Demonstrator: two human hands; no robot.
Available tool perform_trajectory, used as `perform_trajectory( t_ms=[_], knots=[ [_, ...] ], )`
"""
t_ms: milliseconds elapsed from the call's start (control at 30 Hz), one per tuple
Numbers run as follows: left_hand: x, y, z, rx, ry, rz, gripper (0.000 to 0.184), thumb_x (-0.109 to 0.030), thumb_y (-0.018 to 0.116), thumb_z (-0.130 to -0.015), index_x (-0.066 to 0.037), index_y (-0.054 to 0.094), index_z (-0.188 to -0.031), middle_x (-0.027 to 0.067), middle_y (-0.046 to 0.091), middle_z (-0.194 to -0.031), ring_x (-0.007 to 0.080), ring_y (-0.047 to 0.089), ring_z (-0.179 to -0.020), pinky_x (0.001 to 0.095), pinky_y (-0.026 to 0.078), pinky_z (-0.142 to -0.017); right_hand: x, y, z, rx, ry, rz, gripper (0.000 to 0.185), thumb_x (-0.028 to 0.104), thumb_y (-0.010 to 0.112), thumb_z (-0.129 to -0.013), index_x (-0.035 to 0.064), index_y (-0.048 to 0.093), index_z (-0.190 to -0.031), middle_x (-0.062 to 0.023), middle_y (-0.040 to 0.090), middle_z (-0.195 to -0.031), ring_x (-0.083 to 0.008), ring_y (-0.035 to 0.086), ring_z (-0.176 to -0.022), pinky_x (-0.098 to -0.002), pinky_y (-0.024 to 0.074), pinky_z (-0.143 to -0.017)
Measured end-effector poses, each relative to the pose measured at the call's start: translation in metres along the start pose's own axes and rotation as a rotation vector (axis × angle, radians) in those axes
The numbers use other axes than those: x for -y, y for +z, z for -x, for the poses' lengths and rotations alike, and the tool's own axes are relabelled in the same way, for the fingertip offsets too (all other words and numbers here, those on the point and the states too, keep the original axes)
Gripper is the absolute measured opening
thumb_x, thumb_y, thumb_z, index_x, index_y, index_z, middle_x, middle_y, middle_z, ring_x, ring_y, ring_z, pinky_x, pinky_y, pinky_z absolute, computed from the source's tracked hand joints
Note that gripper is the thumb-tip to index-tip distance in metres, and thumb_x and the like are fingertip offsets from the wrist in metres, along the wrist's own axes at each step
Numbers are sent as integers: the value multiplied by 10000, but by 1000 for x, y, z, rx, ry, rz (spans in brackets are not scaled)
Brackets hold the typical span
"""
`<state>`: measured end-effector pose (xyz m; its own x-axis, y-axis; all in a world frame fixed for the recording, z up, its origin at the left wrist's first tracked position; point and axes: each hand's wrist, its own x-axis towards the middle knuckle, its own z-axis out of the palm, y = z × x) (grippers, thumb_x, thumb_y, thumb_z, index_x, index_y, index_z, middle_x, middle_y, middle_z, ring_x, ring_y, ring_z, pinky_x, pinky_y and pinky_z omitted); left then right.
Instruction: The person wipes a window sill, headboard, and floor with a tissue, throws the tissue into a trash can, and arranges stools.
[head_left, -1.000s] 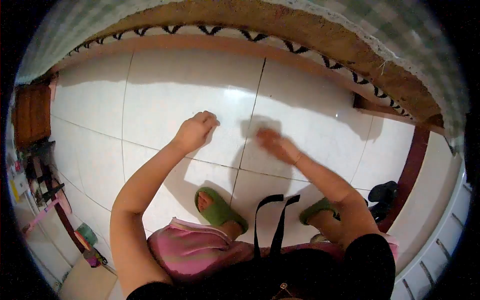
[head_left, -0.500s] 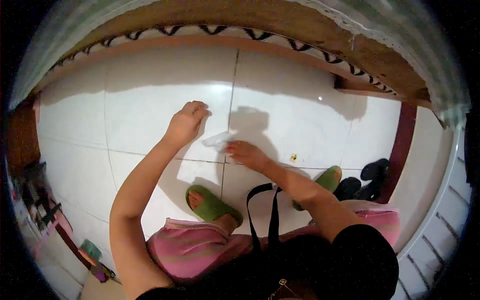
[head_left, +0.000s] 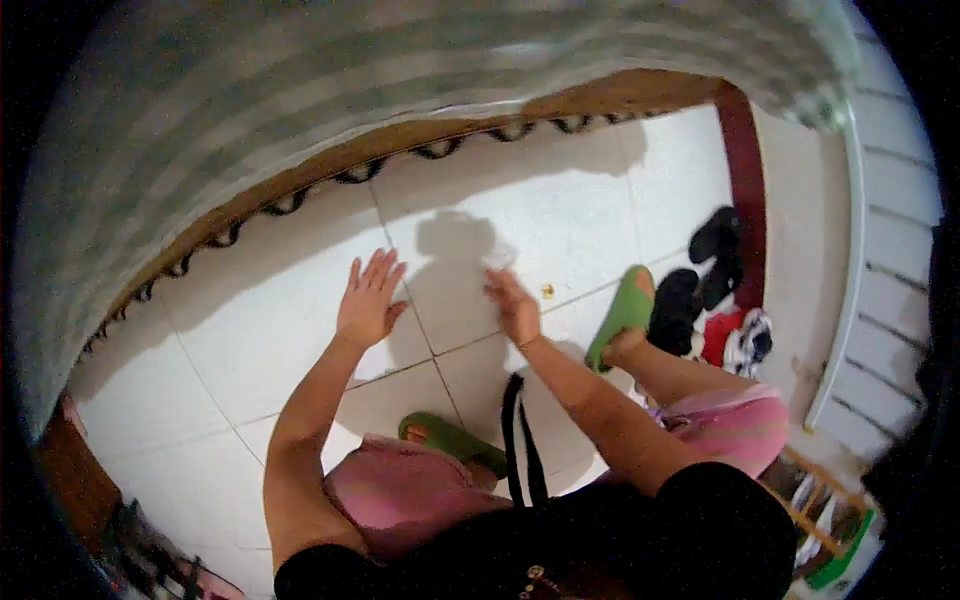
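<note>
My left hand (head_left: 370,300) is above the white tiled floor (head_left: 300,330), palm down, with its fingers spread and nothing in them. To its right, my right hand (head_left: 515,308) has its fingers partly curled. A thin white piece that looks like tissue (head_left: 499,251) shows at its fingertips, blurred and pale against the floor. Close by on the tiles lies a small yellow-brown scrap (head_left: 547,291).
A bed with a striped green-and-white cover (head_left: 400,80) spans the far side. Green slippers (head_left: 622,318) are on my feet. Black shoes (head_left: 676,310) stand at the right by a dark red strip (head_left: 743,190). A black strap (head_left: 522,440) hangs in front of me.
My view has turned to the right, and more of the bed cover shows. My left hand has gone from curled to spread. The right hand has moved right and forward with the white tissue.
</note>
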<state>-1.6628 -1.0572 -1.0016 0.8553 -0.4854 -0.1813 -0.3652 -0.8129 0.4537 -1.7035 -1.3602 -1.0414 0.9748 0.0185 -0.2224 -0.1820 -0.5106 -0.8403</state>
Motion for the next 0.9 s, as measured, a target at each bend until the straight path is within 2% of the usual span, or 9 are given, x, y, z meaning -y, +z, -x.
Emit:
perform_trajectory(
  t_ms=[33,133,333,600,733,800,833,867,900],
  knots=[
    [1,1,-2,11,-41,9,606,-292,604,-807,-87,386,-1334,121,271,-1452,297,206,-1359,501,158,-1099,17,0,10,43,56,-91,556,-143,466,-680,118,589,-1155,-100,566,-1219,-278,552,-1106,-336,486,-883],
    [-3,-1,0,-53,-86,25,548,-233,562,-819,-63,410,-1317,117,313,-1434,308,246,-1340,478,174,-1098,60,-38,28,17,-52,386,440,-119,482,-708,125,669,-1023,-130,582,-1180,-299,567,-1072,-342,478,-897],
    [-4,8,4,-304,36,37,452,-169,544,-802,-49,493,-1234,119,394,-1380,325,325,-1289,503,226,-1069,53,-148,21,-656,145,360,283,-32,559,-779,121,697,-971,-129,642,-871,-271,607,-798,-332,492,-759],
    [-3,13,3,-342,65,6,420,-97,517,-764,-52,521,-1182,125,434,-1347,351,399,-1229,503,278,-1044,-84,-258,-19,-765,386,543,465,45,608,-756,115,575,-1214,-118,574,-844,-239,577,-754,-338,456,-694],
    [-17,9,0,-374,30,-2,394,-64,494,-773,-50,529,-1166,119,462,-1323,349,427,-1201,480,306,-1035,-104,-168,-17,-721,163,729,134,90,467,-873,0,566,-882,-161,548,-872,-341,529,-813,-412,422,-730],
    [-20,10,-3,-374,47,-57,391,-62,496,-777,-44,526,-1167,122,463,-1317,338,422,-1207,474,314,-1031,-47,-89,6,-641,201,55,139,149,492,-900,23,544,-876,-142,527,-859,-303,514,-855,-391,415,-747],
    [-23,12,-4,-394,41,-79,389,-53,499,-775,-44,528,-1163,132,468,-1303,344,427,-1191,470,319,-1023,-23,-62,21,-417,317,-23,236,184,430,-922,9,557,-1018,-150,545,-937,-309,497,-892,-382,391,-836],
    [-25,15,-4,-416,34,-102,387,-45,502,-772,-44,530,-1158,142,473,-1289,349,432,-1176,466,325,-1016,-27,-31,37,-367,99,138,205,218,587,-872,19,569,-915,-102,515,-832,-272,508,-826,-357,432,-755],
    [-24,24,-4,-433,-2,-103,383,-34,503,-771,-48,534,-1152,150,476,-1274,356,439,-1155,462,324,-1012,-18,-18,49,-238,-107,191,206,198,579,-871,9,564,-952,-116,523,-854,-280,507,-835,-360,438,-750]
  ],
)
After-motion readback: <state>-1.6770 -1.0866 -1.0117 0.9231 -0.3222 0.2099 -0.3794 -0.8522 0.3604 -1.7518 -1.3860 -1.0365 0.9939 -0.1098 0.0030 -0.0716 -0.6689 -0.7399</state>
